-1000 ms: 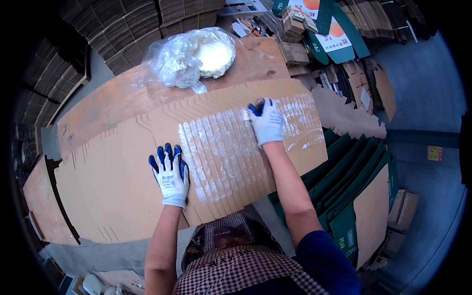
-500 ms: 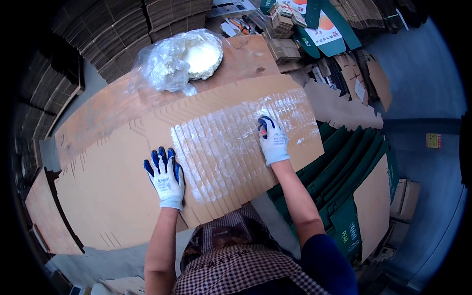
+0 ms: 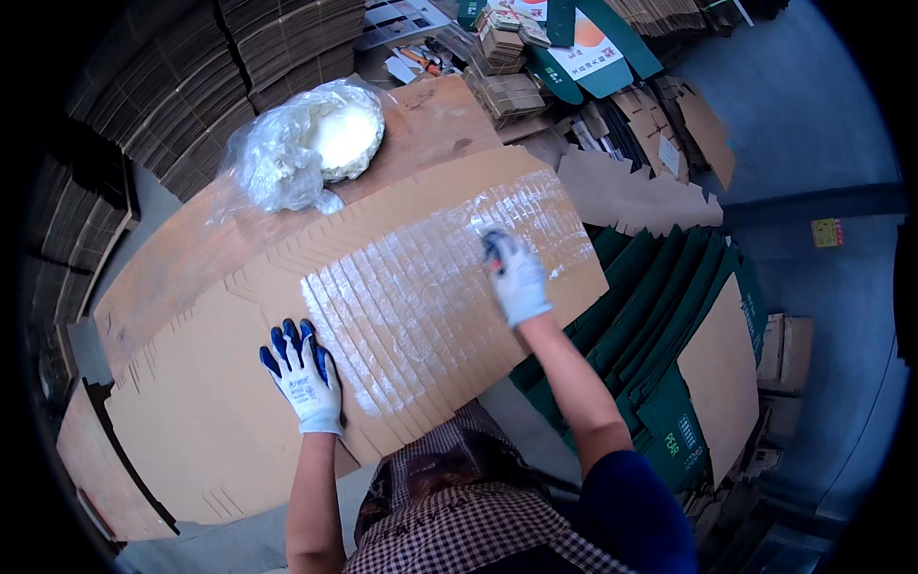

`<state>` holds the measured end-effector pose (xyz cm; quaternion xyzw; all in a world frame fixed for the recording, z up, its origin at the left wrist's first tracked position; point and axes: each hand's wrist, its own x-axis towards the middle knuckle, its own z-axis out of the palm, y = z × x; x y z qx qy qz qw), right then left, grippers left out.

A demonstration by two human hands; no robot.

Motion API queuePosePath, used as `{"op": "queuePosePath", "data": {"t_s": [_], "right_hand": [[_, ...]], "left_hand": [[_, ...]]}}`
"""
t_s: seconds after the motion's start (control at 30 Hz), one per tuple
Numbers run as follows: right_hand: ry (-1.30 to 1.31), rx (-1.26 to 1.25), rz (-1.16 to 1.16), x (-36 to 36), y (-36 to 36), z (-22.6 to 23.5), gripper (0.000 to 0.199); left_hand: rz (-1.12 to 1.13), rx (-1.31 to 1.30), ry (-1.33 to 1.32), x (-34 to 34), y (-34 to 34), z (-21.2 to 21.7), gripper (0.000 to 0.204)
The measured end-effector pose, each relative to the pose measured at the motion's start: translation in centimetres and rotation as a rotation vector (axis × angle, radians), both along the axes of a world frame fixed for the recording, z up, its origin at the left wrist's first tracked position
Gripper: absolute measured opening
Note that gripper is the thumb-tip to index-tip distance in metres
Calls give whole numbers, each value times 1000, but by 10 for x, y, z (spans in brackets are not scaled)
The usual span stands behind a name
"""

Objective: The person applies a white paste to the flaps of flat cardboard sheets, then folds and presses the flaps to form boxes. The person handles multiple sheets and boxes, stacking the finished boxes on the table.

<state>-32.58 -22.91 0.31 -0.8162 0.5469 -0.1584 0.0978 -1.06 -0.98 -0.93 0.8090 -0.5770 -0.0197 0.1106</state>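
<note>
Overlapping sheets of tan cardboard point(image 3: 191, 411) lie fanned in a row of stepped edges, with a streaky white, glue-like coating point(image 3: 411, 306) across their exposed strips. My left hand point(image 3: 306, 385), in a white glove with blue fingertips, rests flat on the cardboard just left of the coated area, fingers spread. Over the right part of the coating is my gloved right hand point(image 3: 519, 273), its fingers closed round a small thing with a bit of red showing. Motion blur and the fingers hide what that is. Beyond the sheets stands a round tub of white paste point(image 3: 346, 139), wrapped in clear plastic point(image 3: 273, 167).
A wooden board point(image 3: 435, 120) supports the cardboard. Dark green folded boxes point(image 3: 631, 325) are stacked at the right. Tied cardboard bundles point(image 3: 296, 43) rise at the back left. Tools point(image 3: 421, 59) and printed green cartons point(image 3: 588, 53) lie at the far side.
The whole view has shifted, so the table appears farther left and slightly turned. My right hand is now blurred by motion over the coating; my left hand stays on the cardboard.
</note>
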Motion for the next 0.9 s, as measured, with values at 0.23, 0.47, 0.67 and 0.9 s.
{"op": "queuePosePath", "data": {"t_s": [0.23,0.47,0.67,0.9], "right_hand": [[73,85,-119,-17,-35,-6,42],[135,78,177,10,1,2,42],[-301,24,-390,8,-38,7,41],[-592,-61,-410,32,-56,-38,44]], "left_hand": [[-15,6,-2,-3,-3,1,52],[-12,2,-9,-1,-3,1,53],[-6,13,-3,2,-1,-2,56],[-15,-1,-5,-3,-5,0,51]]}}
